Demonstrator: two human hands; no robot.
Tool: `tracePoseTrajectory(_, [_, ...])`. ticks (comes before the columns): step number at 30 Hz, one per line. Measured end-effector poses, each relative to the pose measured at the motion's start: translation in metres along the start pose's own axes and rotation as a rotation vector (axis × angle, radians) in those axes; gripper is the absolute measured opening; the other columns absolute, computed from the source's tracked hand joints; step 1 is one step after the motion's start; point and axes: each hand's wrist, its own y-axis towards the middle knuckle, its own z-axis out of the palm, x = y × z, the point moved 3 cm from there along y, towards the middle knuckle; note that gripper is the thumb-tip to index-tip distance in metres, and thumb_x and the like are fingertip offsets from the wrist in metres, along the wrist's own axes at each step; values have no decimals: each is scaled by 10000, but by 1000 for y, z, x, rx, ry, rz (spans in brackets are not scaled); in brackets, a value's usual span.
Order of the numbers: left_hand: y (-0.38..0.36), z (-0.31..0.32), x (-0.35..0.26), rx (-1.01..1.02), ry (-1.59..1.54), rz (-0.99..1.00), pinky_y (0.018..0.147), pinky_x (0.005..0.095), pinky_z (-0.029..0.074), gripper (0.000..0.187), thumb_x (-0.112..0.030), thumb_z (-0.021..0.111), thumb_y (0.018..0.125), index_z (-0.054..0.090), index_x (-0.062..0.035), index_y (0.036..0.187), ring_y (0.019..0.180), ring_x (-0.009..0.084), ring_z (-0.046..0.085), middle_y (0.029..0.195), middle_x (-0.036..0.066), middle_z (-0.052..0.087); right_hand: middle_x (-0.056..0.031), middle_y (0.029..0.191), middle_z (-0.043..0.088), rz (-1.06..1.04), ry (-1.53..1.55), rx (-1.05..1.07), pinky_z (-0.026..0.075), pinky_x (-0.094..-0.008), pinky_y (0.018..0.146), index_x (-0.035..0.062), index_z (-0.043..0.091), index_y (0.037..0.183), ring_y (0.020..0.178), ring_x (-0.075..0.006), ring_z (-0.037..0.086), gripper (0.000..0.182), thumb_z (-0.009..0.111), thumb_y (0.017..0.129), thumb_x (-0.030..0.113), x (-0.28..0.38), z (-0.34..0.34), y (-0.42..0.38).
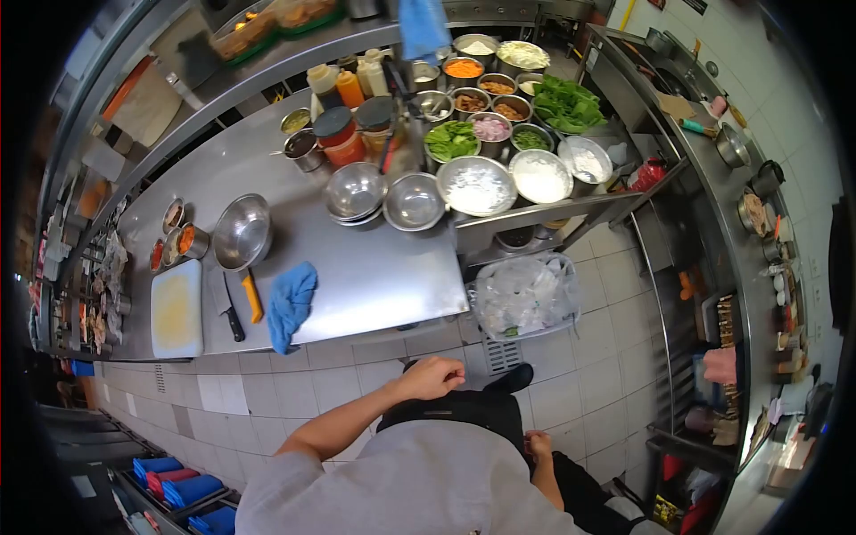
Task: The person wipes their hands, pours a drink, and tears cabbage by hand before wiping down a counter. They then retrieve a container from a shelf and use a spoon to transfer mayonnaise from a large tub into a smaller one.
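Observation:
My left hand (pixel 432 378) is held in front of my waist, over the black apron, its fingers curled closed with nothing showing in them. Lower down at my right side, my right hand (pixel 538 444) hangs with fingers curled in, and I see nothing in it. Neither hand touches the counter. Nearest to the left hand on the steel counter (pixel 383 299) lies a crumpled blue cloth (pixel 292 305). Beside it are a black-handled knife (pixel 233 312), a yellow-handled tool (pixel 253 299) and a stained white cutting board (pixel 176 309).
Steel mixing bowls (pixel 415 201) and several containers of chopped vegetables and white powder line the counter's back and right. A bagged bin (pixel 528 296) stands at the counter's right end, near a floor drain (pixel 502 355). A steel shelving counter (pixel 713 192) runs along the right wall.

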Motion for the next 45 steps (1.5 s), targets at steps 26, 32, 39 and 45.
tracePoseTrajectory(26, [415,156,-205,214,176,83,740,488,536,164,-209,685,924,667,-50,960,849,400,689,873,172,724,-106,887,713,-4,123,-87,579,-353,577,44,684,1037,723,-190,683,156,552,955,65,181,-331,199])
tracePoseTrajectory(32, [583,164,-255,210,226,208,716,475,538,147,-196,692,924,680,-55,962,813,381,691,858,169,718,-110,889,727,44,138,-62,588,-368,582,42,706,1038,718,-195,703,203,537,930,73,257,-386,232])
tracePoseTrajectory(39, [736,95,-331,135,198,245,732,477,539,161,-180,673,923,674,-29,978,826,387,690,880,176,718,-91,779,707,-65,70,-143,562,-332,551,45,703,903,647,-173,675,159,547,886,64,396,-492,319])
tracePoseTrajectory(45, [808,35,-341,-7,140,179,687,417,534,162,-172,698,926,677,-16,962,720,333,675,804,166,691,-45,790,682,-180,8,-156,503,-297,533,61,684,952,662,-139,641,60,630,946,87,594,-481,390])
